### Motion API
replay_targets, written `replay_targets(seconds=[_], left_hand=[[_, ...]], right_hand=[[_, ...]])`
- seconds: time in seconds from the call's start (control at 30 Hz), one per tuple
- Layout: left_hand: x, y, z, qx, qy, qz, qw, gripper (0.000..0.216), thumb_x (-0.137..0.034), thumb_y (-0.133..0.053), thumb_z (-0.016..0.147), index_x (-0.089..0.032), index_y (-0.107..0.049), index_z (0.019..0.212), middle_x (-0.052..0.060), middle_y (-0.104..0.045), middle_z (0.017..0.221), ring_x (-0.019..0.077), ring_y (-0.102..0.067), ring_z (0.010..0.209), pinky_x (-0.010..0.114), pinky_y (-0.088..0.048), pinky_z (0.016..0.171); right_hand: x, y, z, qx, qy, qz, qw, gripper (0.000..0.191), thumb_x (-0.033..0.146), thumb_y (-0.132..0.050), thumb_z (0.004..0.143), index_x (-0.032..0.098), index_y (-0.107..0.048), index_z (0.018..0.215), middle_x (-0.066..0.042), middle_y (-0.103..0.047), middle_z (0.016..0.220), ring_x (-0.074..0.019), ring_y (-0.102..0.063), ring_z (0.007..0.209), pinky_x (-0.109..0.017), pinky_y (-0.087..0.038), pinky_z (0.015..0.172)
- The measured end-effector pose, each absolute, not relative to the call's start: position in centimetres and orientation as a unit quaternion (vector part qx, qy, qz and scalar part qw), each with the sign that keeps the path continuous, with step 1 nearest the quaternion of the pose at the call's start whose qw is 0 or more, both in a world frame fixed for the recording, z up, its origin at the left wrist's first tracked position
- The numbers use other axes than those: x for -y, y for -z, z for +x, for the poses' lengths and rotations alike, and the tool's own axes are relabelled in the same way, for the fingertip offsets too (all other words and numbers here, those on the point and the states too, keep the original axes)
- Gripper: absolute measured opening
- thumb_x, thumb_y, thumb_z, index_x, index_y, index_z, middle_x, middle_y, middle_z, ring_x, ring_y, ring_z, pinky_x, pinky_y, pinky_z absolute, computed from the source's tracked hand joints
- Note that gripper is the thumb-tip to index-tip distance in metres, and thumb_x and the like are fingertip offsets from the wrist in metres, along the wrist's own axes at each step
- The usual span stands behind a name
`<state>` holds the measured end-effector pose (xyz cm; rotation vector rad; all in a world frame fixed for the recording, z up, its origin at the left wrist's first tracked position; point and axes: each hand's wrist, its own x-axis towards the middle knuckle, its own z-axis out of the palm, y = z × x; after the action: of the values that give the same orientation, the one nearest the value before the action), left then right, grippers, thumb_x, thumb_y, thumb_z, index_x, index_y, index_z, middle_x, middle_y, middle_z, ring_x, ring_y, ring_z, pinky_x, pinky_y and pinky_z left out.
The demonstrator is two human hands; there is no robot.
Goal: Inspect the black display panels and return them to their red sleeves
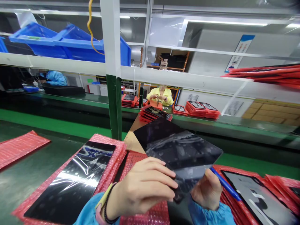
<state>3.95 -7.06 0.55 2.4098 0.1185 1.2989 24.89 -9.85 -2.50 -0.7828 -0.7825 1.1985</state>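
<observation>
- The glass panel held in both hands is glossy black with grey reflections.
- The pen in the right hand is blue.
- The bubble-wrap sleeve on the left is red with a dotted texture; the panel on it is black with white and blue glare streaks.
- The bench is dark green.
- Both sleeves are light blue.
- The wristband on the left hand is black.
- The bins on the shelf are bright blue.
- A co-worker's top is yellow.

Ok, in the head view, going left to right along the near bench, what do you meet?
Loose red bubble bag → glossy black panel on red bags → left hand → right hand gripping blue pen → panel stack.
</observation>
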Motion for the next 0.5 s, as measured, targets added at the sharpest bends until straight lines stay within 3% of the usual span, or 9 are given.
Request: replay_targets(seconds=[0.13, 0.27, 0.4, 0.5], left_hand=[[6.8, 0.1, 4.4, -0.229, -0.578, 0.729, 0.288, 0.013, -0.014, -0.061, 0.086, -0.023, -0.071, 0.084, 0.002, -0.076, 0.080, 0.0176, -0.070, 0.076, 0.028, -0.054, 0.073], [5.5, 0.0, 4.6, -0.340, -0.592, 0.615, 0.394, 0.014, -0.031, -0.058, 0.089, -0.021, -0.060, 0.079, -0.002, -0.065, 0.059, 0.0101, -0.057, 0.049, 0.020, -0.044, 0.049], [3.4, -0.2, 4.5, -0.300, -0.547, 0.524, 0.580, 0.022, -0.041, -0.061, 0.086, -0.022, -0.050, 0.081, -0.007, -0.053, 0.057, 0.0089, -0.052, 0.045, 0.019, -0.044, 0.046], [2.4, 0.0, 4.5, -0.241, -0.582, 0.412, 0.659, 0.020, -0.035, -0.069, 0.080, -0.021, -0.055, 0.081, -0.007, -0.050, 0.067, 0.0063, -0.051, 0.054, 0.016, -0.046, 0.053]], right_hand=[[10.1, 2.8, 24.8, 0.352, -0.491, -0.348, 0.717, 0.061, 0.055, -0.078, 0.060, 0.036, -0.067, 0.118, -0.004, -0.077, 0.096, -0.0360, -0.067, 0.103, -0.053, -0.048, 0.094], [10.1, 2.9, 24.6, 0.349, -0.465, -0.334, 0.742, 0.066, 0.051, -0.079, 0.059, 0.034, -0.066, 0.122, -0.006, -0.077, 0.099, -0.0386, -0.067, 0.102, -0.056, -0.048, 0.094], [9.9, 3.5, 25.1, 0.351, -0.451, -0.295, 0.765, 0.048, 0.054, -0.078, 0.061, 0.036, -0.074, 0.105, -0.003, -0.078, 0.093, -0.0344, -0.071, 0.091, -0.051, -0.053, 0.088], [9.6, 4.4, 25.3, 0.340, -0.472, -0.269, 0.768, 0.029, 0.055, -0.080, 0.058, 0.038, -0.078, 0.082, 0.001, -0.078, 0.077, -0.0280, -0.072, 0.071, -0.044, -0.058, 0.074]])
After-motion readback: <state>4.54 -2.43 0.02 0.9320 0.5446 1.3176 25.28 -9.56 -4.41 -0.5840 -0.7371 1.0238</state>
